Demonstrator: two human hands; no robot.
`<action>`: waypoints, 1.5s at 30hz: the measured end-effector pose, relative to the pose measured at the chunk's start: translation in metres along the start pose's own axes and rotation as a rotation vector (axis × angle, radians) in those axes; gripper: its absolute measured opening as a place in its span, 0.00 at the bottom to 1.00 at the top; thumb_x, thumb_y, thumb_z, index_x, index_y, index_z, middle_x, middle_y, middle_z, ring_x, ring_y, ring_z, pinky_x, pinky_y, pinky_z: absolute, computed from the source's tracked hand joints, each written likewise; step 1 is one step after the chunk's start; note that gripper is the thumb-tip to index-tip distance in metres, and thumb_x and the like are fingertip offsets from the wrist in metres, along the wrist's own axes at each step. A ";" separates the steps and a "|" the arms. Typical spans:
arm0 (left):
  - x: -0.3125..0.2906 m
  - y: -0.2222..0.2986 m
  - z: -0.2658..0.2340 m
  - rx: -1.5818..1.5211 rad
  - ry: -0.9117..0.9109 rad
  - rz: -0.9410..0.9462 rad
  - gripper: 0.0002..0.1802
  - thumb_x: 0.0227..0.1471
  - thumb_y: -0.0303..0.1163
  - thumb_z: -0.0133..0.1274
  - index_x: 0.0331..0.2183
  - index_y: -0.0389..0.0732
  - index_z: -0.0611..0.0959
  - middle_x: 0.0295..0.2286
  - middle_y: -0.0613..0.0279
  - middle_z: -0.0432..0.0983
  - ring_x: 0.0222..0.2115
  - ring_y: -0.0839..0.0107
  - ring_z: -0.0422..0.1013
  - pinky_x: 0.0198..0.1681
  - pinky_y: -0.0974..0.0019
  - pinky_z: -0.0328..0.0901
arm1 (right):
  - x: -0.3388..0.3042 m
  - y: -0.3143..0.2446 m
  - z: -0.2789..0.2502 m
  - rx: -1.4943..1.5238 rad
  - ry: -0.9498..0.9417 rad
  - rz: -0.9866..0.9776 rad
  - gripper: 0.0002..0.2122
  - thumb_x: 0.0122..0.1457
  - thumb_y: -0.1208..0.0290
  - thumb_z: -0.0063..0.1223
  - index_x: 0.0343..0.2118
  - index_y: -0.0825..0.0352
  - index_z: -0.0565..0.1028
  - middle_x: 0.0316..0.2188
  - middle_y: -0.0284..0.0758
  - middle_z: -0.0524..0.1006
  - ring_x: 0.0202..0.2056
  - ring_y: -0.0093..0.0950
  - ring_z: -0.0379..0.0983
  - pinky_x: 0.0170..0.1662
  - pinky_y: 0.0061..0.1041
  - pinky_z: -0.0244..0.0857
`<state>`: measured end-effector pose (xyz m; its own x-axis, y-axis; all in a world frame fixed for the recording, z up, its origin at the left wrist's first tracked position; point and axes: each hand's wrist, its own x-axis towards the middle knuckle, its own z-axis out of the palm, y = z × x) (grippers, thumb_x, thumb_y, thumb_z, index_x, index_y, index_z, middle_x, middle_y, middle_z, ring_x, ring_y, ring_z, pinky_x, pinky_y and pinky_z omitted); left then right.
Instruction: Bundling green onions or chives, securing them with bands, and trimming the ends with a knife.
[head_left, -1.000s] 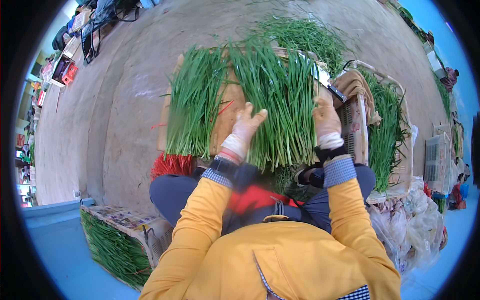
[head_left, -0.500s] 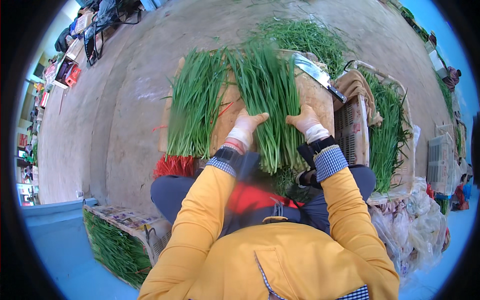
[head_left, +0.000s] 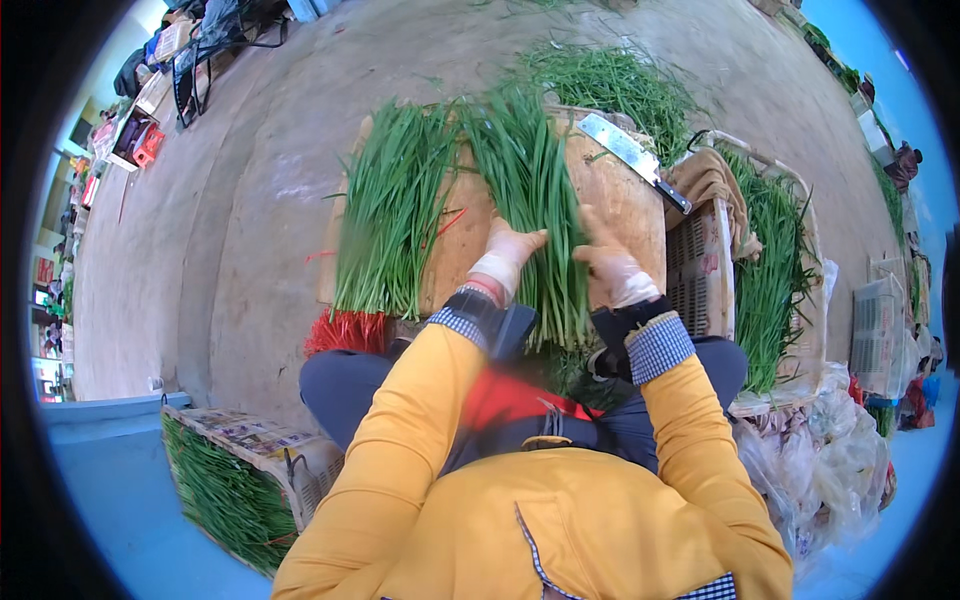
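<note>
Bundle of long green stalks (head_left: 530, 190), lying lengthwise on a wooden board (head_left: 618, 190) between the two hands, its cut ends pointing toward the wearer and overhanging the near edge. From my remote post, through the head camera, I see the left hand (head_left: 507, 245) at the bundle's left flank, thumb laid over the stalks; whether its fingers are clamped on them I cannot tell. The right hand (head_left: 607, 262) stands at the opposite flank, its thumb and fingers apart; I cannot make out whether it touches the stalks. To the left on the same board I note a second bunch (head_left: 390, 200), with a red tie (head_left: 449, 222) near its right edge. A broad-bladed knife (head_left: 620, 145) lies across the board's far right corner, its black handle pointing toward a brown cloth (head_left: 715, 185) draped on a crate (head_left: 728, 280) of greens. Beyond the board I find loose leaves (head_left: 615, 85) on the floor; red strands (head_left: 345, 333) hang by its near left corner.
</note>
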<state>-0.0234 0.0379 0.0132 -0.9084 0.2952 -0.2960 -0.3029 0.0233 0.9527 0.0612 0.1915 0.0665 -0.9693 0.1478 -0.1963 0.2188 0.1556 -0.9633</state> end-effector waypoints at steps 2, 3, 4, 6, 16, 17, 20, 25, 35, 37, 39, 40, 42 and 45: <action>0.005 -0.002 -0.005 0.053 0.026 0.044 0.24 0.42 0.26 0.60 0.45 0.38 0.74 0.39 0.61 0.75 0.38 0.69 0.70 0.43 0.67 0.65 | 0.010 0.035 -0.038 -0.083 0.133 -0.033 0.30 0.51 0.74 0.50 0.59 0.68 0.55 0.54 0.40 0.64 0.53 0.33 0.60 0.55 0.28 0.55; 0.005 -0.001 -0.010 0.067 0.008 0.024 0.23 0.42 0.25 0.59 0.44 0.37 0.75 0.38 0.61 0.75 0.37 0.69 0.71 0.42 0.67 0.65 | 0.012 0.046 -0.050 -0.110 0.179 -0.039 0.29 0.52 0.72 0.51 0.58 0.68 0.57 0.52 0.39 0.65 0.52 0.34 0.61 0.55 0.30 0.55; 0.002 0.000 -0.014 0.072 0.012 0.016 0.23 0.42 0.25 0.59 0.44 0.37 0.75 0.38 0.61 0.75 0.37 0.69 0.71 0.42 0.67 0.65 | 0.008 0.038 -0.054 0.103 0.190 0.195 0.26 0.55 0.71 0.50 0.58 0.63 0.59 0.42 0.32 0.69 0.42 0.26 0.64 0.47 0.25 0.59; -0.003 0.012 -0.010 0.003 -0.001 -0.098 0.23 0.42 0.25 0.59 0.44 0.37 0.75 0.38 0.61 0.75 0.36 0.69 0.71 0.42 0.67 0.65 | 0.010 0.040 -0.061 0.313 0.218 0.424 0.24 0.57 0.69 0.49 0.57 0.57 0.61 0.32 0.26 0.73 0.32 0.17 0.67 0.39 0.20 0.62; -0.035 0.004 -0.008 -0.423 -0.159 -0.128 0.26 0.48 0.45 0.58 0.44 0.38 0.73 0.37 0.64 0.74 0.36 0.71 0.70 0.41 0.65 0.65 | 0.013 -0.010 0.032 0.284 -0.237 0.439 0.26 0.46 0.55 0.63 0.41 0.72 0.73 0.36 0.39 0.77 0.35 0.28 0.73 0.40 0.29 0.66; -0.040 0.007 -0.003 -0.406 -0.206 -0.137 0.26 0.47 0.42 0.59 0.45 0.38 0.73 0.37 0.63 0.74 0.36 0.71 0.70 0.41 0.64 0.65 | 0.007 -0.005 0.028 0.283 -0.217 0.414 0.26 0.45 0.57 0.64 0.42 0.73 0.72 0.36 0.39 0.77 0.36 0.29 0.74 0.40 0.29 0.67; -0.061 0.024 0.006 -0.491 -0.294 -0.302 0.25 0.46 0.33 0.60 0.46 0.38 0.72 0.39 0.62 0.74 0.38 0.71 0.69 0.42 0.66 0.65 | -0.002 0.038 0.023 0.175 -0.145 0.255 0.29 0.41 0.65 0.68 0.45 0.74 0.69 0.37 0.40 0.76 0.38 0.29 0.73 0.41 0.28 0.67; -0.081 0.046 0.004 -0.542 -0.249 -0.132 0.28 0.44 0.29 0.60 0.49 0.38 0.70 0.41 0.63 0.72 0.39 0.72 0.69 0.43 0.68 0.65 | -0.027 0.012 0.039 0.318 0.034 0.110 0.34 0.40 0.73 0.68 0.51 0.71 0.62 0.38 0.39 0.74 0.39 0.28 0.71 0.41 0.27 0.68; -0.088 0.171 0.029 -0.273 -0.362 0.659 0.51 0.27 0.26 0.68 0.54 0.34 0.60 0.46 0.59 0.66 0.47 0.71 0.62 0.50 0.67 0.60 | -0.040 -0.108 -0.014 0.445 0.012 -0.393 0.29 0.42 0.80 0.65 0.49 0.67 0.66 0.40 0.29 0.72 0.36 0.20 0.69 0.37 0.20 0.68; -0.091 0.183 0.029 -0.262 -0.458 0.719 0.56 0.24 0.24 0.69 0.56 0.36 0.56 0.49 0.59 0.63 0.49 0.72 0.59 0.52 0.67 0.58 | -0.024 -0.088 -0.040 0.495 -0.004 -0.374 0.26 0.48 0.74 0.61 0.51 0.67 0.65 0.44 0.31 0.70 0.40 0.22 0.68 0.43 0.22 0.66; -0.086 0.171 0.024 -0.140 -0.467 0.787 0.61 0.24 0.20 0.67 0.59 0.43 0.51 0.50 0.61 0.63 0.50 0.74 0.59 0.53 0.68 0.58 | -0.020 -0.074 -0.049 0.568 -0.019 -0.303 0.24 0.54 0.68 0.56 0.53 0.68 0.63 0.48 0.33 0.69 0.45 0.25 0.67 0.48 0.24 0.63; -0.084 0.158 0.021 -0.140 -0.449 0.794 0.61 0.24 0.20 0.67 0.59 0.43 0.51 0.50 0.61 0.63 0.50 0.74 0.59 0.53 0.68 0.58 | -0.019 -0.069 -0.046 0.563 -0.026 -0.269 0.24 0.54 0.67 0.56 0.53 0.68 0.64 0.48 0.33 0.69 0.45 0.25 0.67 0.48 0.24 0.63; -0.080 0.129 0.016 -0.079 -0.546 0.566 0.55 0.28 0.24 0.68 0.58 0.40 0.56 0.50 0.58 0.65 0.50 0.69 0.60 0.52 0.65 0.59 | -0.023 -0.055 -0.042 0.555 -0.024 -0.207 0.24 0.54 0.67 0.56 0.52 0.68 0.64 0.47 0.34 0.69 0.45 0.25 0.67 0.49 0.24 0.63; -0.091 0.107 0.013 -0.019 -0.575 0.345 0.42 0.39 0.20 0.60 0.56 0.43 0.61 0.47 0.60 0.69 0.46 0.66 0.65 0.46 0.64 0.65 | -0.030 -0.051 -0.033 0.519 -0.008 -0.171 0.23 0.54 0.66 0.55 0.52 0.68 0.65 0.47 0.34 0.70 0.45 0.25 0.67 0.50 0.25 0.63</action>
<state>0.0301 0.0257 0.1425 -0.6572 0.7450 0.1142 -0.0320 -0.1790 0.9833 0.0827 0.2114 0.1275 -0.9876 0.1546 -0.0287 -0.0235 -0.3257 -0.9452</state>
